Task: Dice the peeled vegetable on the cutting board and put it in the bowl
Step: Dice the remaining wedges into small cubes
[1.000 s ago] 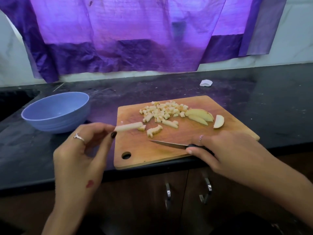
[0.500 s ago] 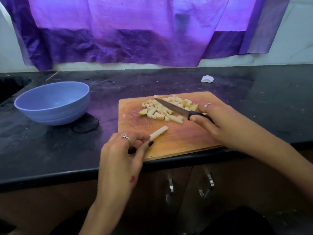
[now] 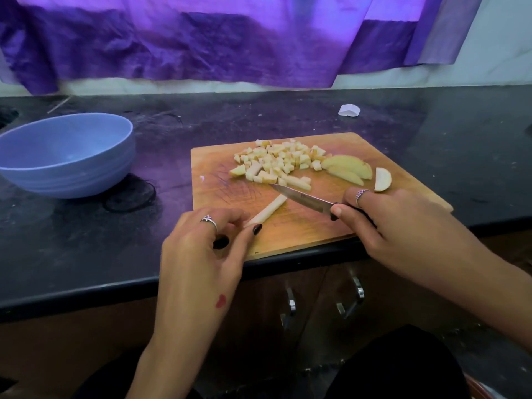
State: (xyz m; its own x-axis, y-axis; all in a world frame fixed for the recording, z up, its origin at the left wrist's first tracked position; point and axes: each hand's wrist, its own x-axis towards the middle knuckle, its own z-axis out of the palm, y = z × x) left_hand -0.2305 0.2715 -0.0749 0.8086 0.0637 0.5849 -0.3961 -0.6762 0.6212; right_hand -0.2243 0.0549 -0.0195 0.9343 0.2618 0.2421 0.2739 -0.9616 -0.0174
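Now pinching one end of a pale, peeled vegetable stick (image 3: 266,211) between thumb and forefinger of the left hand (image 3: 207,249), near the front edge of the rectangular wooden cutting board (image 3: 339,226); stick lying flat on the board, angled toward the back right. Gripping the black handle of a small steel-bladed knife (image 3: 302,199) in the right hand (image 3: 397,226), fingers curled round the handle, blade tip pointing left and lying just past the free end of the stick; cannot tell whether blade and stick touch. Heaped toward the board's back edge, a pile of small pale diced cubes (image 3: 279,162), with a few longer cut strips along its front. Just right of the pile, two or three curved yellowish slices (image 3: 347,168), and a lone pale wedge (image 3: 383,180) near the board's right edge. Resting well left of the board on the dark stone countertop (image 3: 86,246), a round light-blue bowl (image 3: 66,156), upright, nothing seen inside. Near the countertop's back edge, a small white scrap (image 3: 349,110). Hanging behind, a crinkled purple cloth (image 3: 201,38).
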